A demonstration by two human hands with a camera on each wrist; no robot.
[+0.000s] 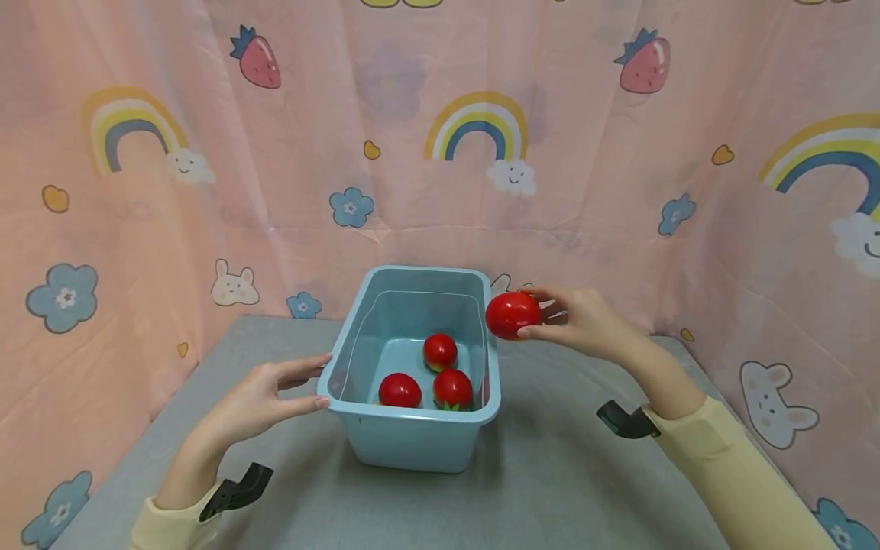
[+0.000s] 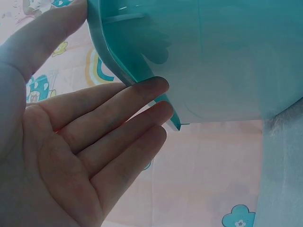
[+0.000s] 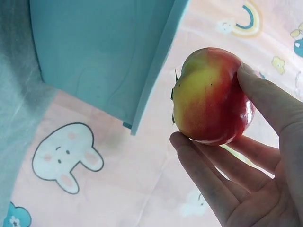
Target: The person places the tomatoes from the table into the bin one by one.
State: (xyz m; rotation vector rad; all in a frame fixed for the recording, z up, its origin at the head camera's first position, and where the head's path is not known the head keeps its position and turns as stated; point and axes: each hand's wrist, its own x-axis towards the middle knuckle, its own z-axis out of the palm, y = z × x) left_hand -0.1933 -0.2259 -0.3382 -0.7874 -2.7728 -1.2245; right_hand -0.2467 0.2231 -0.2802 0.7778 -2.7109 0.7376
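Observation:
My right hand (image 1: 584,325) pinches a red tomato (image 1: 512,315) between thumb and fingers, just beside the right rim of a light blue plastic bin (image 1: 412,439). In the right wrist view the tomato (image 3: 213,97) shows a yellow patch and a bit of green leaf. At the bin's left rim, my left hand (image 1: 264,401) touches the edge with its thumb and fingertips. The left wrist view shows those fingers (image 2: 113,113) mostly straight against the bin wall. Inside the bin lie three tomatoes: one farther back (image 1: 440,351), one front left (image 1: 399,390) and one front right (image 1: 452,389).
The bin stands on a grey cloth-covered table (image 1: 550,473). A pink patterned curtain (image 1: 302,153) hangs behind and along both sides of the table. A dark band sits at each wrist, over pale yellow sleeves.

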